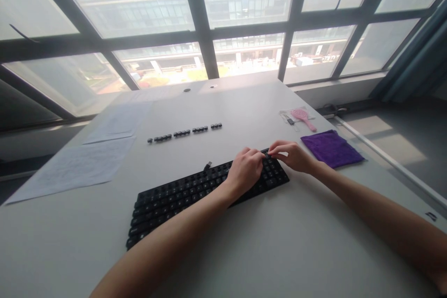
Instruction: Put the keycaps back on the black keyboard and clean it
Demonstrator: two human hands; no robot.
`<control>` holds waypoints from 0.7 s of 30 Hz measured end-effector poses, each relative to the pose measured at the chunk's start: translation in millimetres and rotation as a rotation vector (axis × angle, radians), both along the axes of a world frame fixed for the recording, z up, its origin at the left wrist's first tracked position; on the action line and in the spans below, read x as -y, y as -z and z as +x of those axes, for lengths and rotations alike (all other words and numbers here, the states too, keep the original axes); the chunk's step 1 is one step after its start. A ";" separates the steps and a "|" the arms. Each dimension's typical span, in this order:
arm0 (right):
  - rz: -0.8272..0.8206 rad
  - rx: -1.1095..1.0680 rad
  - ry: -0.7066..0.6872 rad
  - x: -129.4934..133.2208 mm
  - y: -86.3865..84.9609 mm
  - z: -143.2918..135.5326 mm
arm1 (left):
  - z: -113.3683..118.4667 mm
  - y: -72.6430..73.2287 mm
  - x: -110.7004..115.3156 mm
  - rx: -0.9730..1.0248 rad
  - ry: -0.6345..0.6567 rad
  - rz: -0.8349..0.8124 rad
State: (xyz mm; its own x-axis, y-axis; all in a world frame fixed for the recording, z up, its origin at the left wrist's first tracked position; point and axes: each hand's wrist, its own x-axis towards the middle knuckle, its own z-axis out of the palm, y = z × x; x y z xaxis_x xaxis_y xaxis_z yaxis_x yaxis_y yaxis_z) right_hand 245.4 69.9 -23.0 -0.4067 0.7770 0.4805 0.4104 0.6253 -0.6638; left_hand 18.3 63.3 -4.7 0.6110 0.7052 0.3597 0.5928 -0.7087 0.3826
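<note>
A black keyboard [174,207] lies at a slant on the white table, its far end to the right. Along its back edge the top row shows bare key seats without caps. My left hand [246,167] is closed over the keyboard's right half, its fingertips at the back right corner. Just right of it, my right hand [293,154] pinches at the same corner; whatever is between the fingers is too small to make out. Behind the keyboard, loose black keycaps [181,133] stand in a line of small groups. A USB plug [208,165] lies against the back edge.
A folded purple cloth [331,149] lies right of my right hand. Beyond it are a pink hairbrush [303,118] and a clear bag [288,118] with a small dark tool. Paper sheets [77,167] cover the table's left side. Windows [244,46] stand behind.
</note>
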 end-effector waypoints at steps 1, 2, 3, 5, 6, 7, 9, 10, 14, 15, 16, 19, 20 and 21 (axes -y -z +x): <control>0.002 0.006 -0.002 1.0 -0.5 0.6 | -0.1 -0.3 0.1 0.001 0.001 -0.002; 0.009 0.012 0.000 1.9 -0.6 1.1 | -0.2 -0.7 0.2 0.001 0.003 -0.003; 0.021 0.018 0.005 2.5 -0.2 1.4 | -0.2 -1.2 0.4 0.002 0.005 -0.004; 0.050 0.030 0.014 2.9 1.7 1.8 | -0.1 -1.9 0.5 0.004 0.009 -0.005; 0.064 0.034 0.017 2.7 2.9 1.9 | 0.0 -2.2 0.6 0.005 0.009 -0.007; 0.074 0.036 0.019 2.3 4.1 2.0 | 0.0 -2.3 0.6 0.007 0.008 -0.010; 0.079 0.043 0.010 1.1 6.0 2.4 | 0.0 -2.2 0.7 0.009 0.007 -0.018; 0.077 0.048 0.002 0.5 6.8 2.9 | -0.1 -2.1 0.8 0.010 0.007 -0.021; 0.068 0.054 -0.020 1.5 9.8 7.1 | -0.6 -1.9 1.3 0.010 0.009 -0.015; 0.057 0.053 -0.018 2.7 10.9 8.4 | -0.8 -1.8 1.4 0.010 0.008 -0.013; 0.042 0.053 -0.015 4.2 12.0 9.6 | -0.8 -1.6 1.5 0.011 0.008 -0.011; -0.028 0.062 -0.005 9.2 13.2 10.9 | -0.2 -0.3 1.6 0.017 0.004 -0.008; -0.043 0.065 -0.002 10.4 12.3 10.5 | 0.2 0.2 1.5 0.021 0.002 -0.008; -0.052 0.061 0.004 11.0 10.6 9.8 | 0.7 0.5 1.3 0.027 0.002 -0.011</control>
